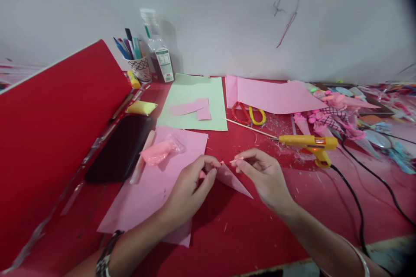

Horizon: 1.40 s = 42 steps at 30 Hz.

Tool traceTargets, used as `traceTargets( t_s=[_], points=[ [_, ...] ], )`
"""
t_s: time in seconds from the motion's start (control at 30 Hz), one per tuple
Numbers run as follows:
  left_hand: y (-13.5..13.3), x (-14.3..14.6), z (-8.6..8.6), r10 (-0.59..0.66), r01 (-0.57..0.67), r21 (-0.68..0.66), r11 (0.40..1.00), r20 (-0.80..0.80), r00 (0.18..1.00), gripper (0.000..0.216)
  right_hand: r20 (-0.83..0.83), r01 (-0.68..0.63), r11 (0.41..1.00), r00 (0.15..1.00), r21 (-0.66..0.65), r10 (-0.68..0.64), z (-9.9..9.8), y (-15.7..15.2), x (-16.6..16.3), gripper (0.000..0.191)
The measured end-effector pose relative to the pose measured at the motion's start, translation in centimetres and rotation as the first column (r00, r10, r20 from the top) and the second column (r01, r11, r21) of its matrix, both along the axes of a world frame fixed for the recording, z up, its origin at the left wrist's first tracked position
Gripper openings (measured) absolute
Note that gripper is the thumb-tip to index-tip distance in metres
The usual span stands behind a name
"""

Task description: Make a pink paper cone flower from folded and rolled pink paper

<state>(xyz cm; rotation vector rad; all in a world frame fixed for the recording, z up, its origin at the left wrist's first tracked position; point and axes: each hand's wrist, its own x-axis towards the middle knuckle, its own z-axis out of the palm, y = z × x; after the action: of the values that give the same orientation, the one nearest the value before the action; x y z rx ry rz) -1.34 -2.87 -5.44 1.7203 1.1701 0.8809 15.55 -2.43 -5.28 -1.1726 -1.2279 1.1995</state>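
A pink paper cone point(234, 181) points down to the right from the fingertips of my left hand point(195, 184), whose curled fingers close on its wide end. Some pink clay-like material point(202, 175) shows between that hand's fingers and thumb. Opposite it, my right hand point(268, 177) pinches a small pink piece point(236, 161) that looks like soft clay. The two hands are close together but apart. To the left, a clear packet of pink clay point(158, 152) rests on a pink paper sheet point(146, 201).
A yellow glue gun point(308, 140) with a black cord lies right, beside a thin stick point(250, 127) and scissors point(248, 114). Finished-looking pink cones point(331, 117) are heaped at right. A black phone point(120, 149), bottle point(162, 58), pen cup point(139, 68) and green paper point(191, 86) lie left and behind.
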Motion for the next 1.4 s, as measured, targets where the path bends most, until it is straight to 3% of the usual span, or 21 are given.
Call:
traceTargets(
  t_s=[0.27,0.47,0.77,0.93,1.07,1.17,1.3,1.4],
  points=[
    [-0.25,0.07,0.13,-0.126,0.128,-0.022,0.991,0.078,0.989,0.021,0.14,-0.27,0.952,0.958,0.146,0.251,0.42,-0.37,-0.18,0.015],
    [-0.13,0.08,0.49,-0.242,0.245,-0.012,0.97,0.099,0.965,0.014,0.226,-0.272,0.937,0.948,0.22,0.222,0.41,-0.53,-0.26,0.013],
    [-0.17,0.09,0.22,-0.212,0.215,-0.022,0.976,0.1,0.972,0.017,0.33,-0.357,0.885,0.909,0.3,0.255,0.58,-0.73,-0.21,0.018],
    [-0.14,0.15,0.36,-0.216,0.215,0.021,0.976,0.086,0.973,0.018,0.244,-0.318,0.907,0.936,0.275,0.254,0.57,-0.67,-0.25,0.01],
    [-0.23,0.01,0.39,-0.218,0.217,0.027,0.976,0.054,0.975,0.021,0.128,-0.154,0.975,0.983,0.159,0.134,0.39,-0.49,-0.13,0.008],
    [-0.51,-0.1,0.4,-0.237,0.238,-0.001,0.971,0.06,0.97,0.022,0.132,-0.059,0.996,0.99,0.072,0.049,0.2,-0.22,-0.07,0.005],
    [-0.88,0.02,0.46,-0.25,0.254,-0.046,0.966,0.075,0.965,0.02,0.234,-0.13,0.986,0.967,0.103,0.103,-0.05,-0.09,-0.16,0.009],
    [-0.95,0.07,0.32,-0.198,0.204,-0.046,0.978,0.11,0.974,0.019,0.313,-0.188,0.973,0.94,0.136,0.138,-0.24,-0.25,-0.24,0.024]
  ],
)
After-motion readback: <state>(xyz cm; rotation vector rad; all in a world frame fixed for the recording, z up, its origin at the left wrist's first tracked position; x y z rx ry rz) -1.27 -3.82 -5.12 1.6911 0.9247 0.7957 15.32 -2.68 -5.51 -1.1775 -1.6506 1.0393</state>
